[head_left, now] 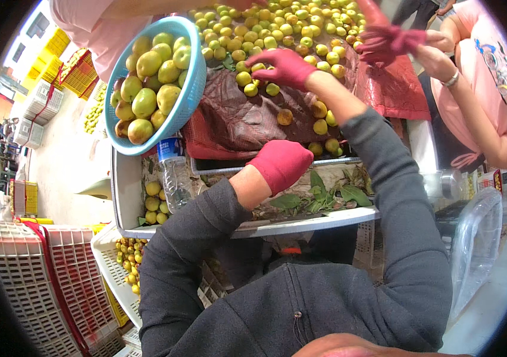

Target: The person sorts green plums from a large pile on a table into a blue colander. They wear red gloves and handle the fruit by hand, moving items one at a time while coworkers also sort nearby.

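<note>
My right hand (285, 68), in a red glove, reaches over yellow-green fruits (250, 90) that look like jujubes. Its fingers are spread just above several of them, and I see none clearly gripped. My left hand (282, 164), also gloved in red, hangs curled over the near edge of the red mesh cloth (231, 134); its fingers are turned away, so whether it holds anything is hidden. Many more fruits lie loose across the cloth's far part. To the left, a light-blue plastic basket (197, 85) is heaped with larger-looking fruits.
A clear plastic bottle (175, 178) stands beside the basket. Green leaves (318, 194) litter the near trough. A co-worker's gloved hands (383, 42) are at the right, and another person's pink clothing (97, 40) is at the upper left. Strapped white crates (52, 276) stand at lower left.
</note>
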The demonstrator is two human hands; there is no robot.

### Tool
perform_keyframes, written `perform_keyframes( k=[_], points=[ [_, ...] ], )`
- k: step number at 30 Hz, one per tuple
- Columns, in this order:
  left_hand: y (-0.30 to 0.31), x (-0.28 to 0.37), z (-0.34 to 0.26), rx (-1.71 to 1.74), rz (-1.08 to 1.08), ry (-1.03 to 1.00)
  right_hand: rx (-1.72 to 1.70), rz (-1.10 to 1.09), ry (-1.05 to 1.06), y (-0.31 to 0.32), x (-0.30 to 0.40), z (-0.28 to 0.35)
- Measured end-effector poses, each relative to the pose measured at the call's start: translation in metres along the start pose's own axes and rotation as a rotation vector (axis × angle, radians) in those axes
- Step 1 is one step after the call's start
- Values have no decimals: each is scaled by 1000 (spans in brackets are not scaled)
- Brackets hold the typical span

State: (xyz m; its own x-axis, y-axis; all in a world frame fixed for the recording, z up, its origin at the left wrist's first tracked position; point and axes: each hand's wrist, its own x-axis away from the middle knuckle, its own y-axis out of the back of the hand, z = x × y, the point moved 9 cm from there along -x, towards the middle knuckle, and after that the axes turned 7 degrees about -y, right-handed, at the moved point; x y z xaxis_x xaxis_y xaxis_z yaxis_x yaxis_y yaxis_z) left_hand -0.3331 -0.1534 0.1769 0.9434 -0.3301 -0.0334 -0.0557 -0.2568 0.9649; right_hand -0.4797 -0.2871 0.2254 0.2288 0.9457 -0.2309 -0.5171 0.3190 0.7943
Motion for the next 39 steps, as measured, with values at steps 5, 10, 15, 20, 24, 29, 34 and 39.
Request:
perform_keyframes(
  k=[5, 10, 15, 20, 24, 29, 34, 39],
  points=[
    [3, 4, 3, 66, -11, 0, 591, 7, -90, -51, -31, 25],
    [-1, -3, 7, 24, 46, 62, 367, -27, 71, -57, -2, 3],
    [-2, 2, 10, -7, 93, 161, 156, 215, 100, -36, 52, 7],
    [5, 2, 6, 13, 80, 182, 222, -303, -123, 51, 30, -52],
    [5, -1, 6, 26, 84, 162, 485, -237, -334, 33, 25, -90],
    [8, 1, 8, 29, 71, 199, 442, -43, -220, 2, 45, -58],
    [7, 4, 9, 16, 71, 247, 146, 229, -172, -2, 73, -51],
    [8, 6, 8, 15, 44, 229, 414, -423, -401, 95, 61, -115]
  ],
)
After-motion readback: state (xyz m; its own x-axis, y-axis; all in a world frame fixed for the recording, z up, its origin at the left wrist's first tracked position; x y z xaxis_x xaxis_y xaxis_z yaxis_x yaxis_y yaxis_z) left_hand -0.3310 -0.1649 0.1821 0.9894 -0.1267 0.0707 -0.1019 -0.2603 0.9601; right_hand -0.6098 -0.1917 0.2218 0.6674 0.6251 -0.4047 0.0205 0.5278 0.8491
